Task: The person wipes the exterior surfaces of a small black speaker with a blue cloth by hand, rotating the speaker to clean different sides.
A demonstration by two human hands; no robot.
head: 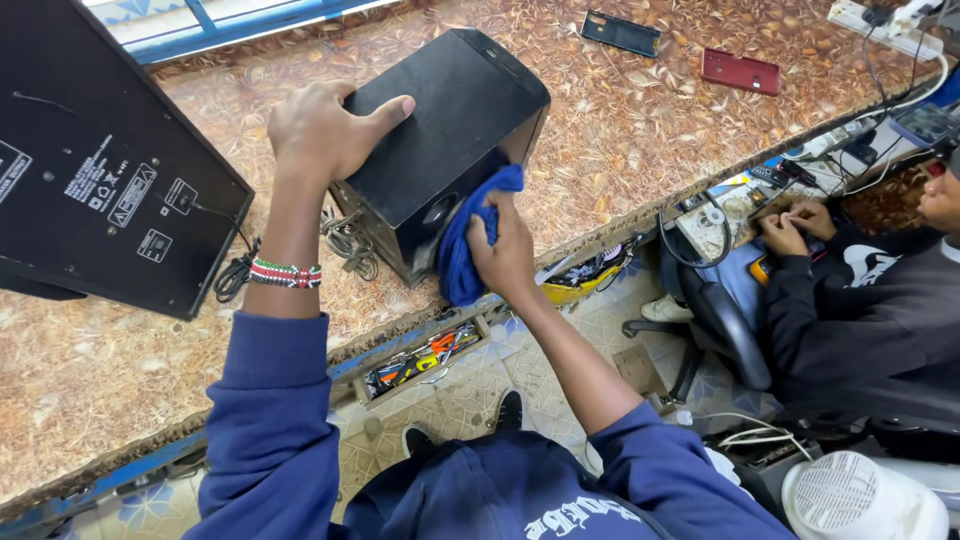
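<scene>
Here, a small black speaker box (pixel 445 130) stands tilted on the patterned brown counter (pixel 620 140), close to its front edge. The left hand (pixel 325 130) lies flat on top of the box, fingers together, thumb stretched out toward the far side, pressing rather than gripping. A beaded wristband (pixel 286 273) sits on that wrist. The right hand (pixel 503 250) is closed around a bunched blue cloth (pixel 465 245), which is pressed against the box's near front face, just beside a round port.

Containers: a shallow open tray (pixel 425 362) hangs below the counter edge, between the two forearms. It holds a jumble of small tools with yellow, orange and black handles; individual items are too small to tell apart.

Labels: a larger black speaker cabinet (pixel 105 160) lies at the left of the counter, back panel up. The panel carries several white printed label blocks, rectangular, grouped near its middle and lower edge. A black cable (pixel 235 275) leaves that panel and coils beside the left wrist. A grey coiled cord (pixel 350 245) lies touching the small box's base.

Far side of counter: a dark phone case (pixel 621 33) and a red phone case (pixel 740 71), well apart from the box. A white power strip (pixel 880 25) lies at the top right corner.

At right, another person in a black top sits at a lower bench, both hands (pixel 795 228) on small parts.
</scene>
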